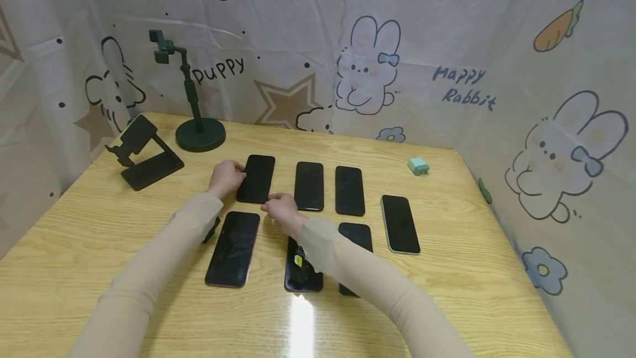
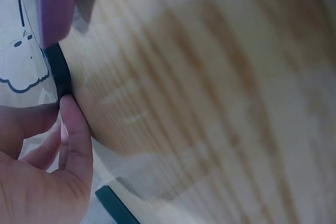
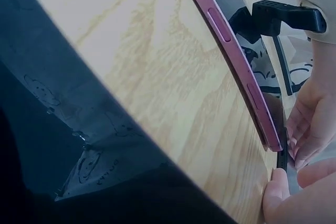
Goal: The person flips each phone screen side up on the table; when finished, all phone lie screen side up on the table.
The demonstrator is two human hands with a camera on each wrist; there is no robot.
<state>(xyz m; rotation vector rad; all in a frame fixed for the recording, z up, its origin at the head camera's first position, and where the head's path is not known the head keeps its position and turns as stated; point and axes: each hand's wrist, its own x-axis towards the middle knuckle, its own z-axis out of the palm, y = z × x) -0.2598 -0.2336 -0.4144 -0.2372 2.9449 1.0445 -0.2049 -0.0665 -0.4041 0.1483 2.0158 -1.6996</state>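
Observation:
Both hands are at a black smartphone (image 1: 256, 178) in the back row, leftmost. My left hand (image 1: 226, 178) holds its left edge; in the left wrist view, thumb and fingers pinch the dark phone edge (image 2: 61, 74). At the lower right corner of the same phone is my right hand (image 1: 283, 210), its thumb and finger on the end of the phone in the right wrist view. Just in front lies a pink-edged smartphone (image 1: 232, 250). Another smartphone (image 1: 303, 278) is partly hidden beneath my right wrist.
Two more smartphones (image 1: 309, 187) (image 1: 350, 191) continue the back row. A partly covered one (image 1: 355, 233) lies under the right forearm, and a white-edged one (image 1: 400, 224) is farther right. A black folding stand (image 1: 151, 153), a dark green phone holder (image 1: 200, 135) and a mint charger (image 1: 418, 166) stand behind.

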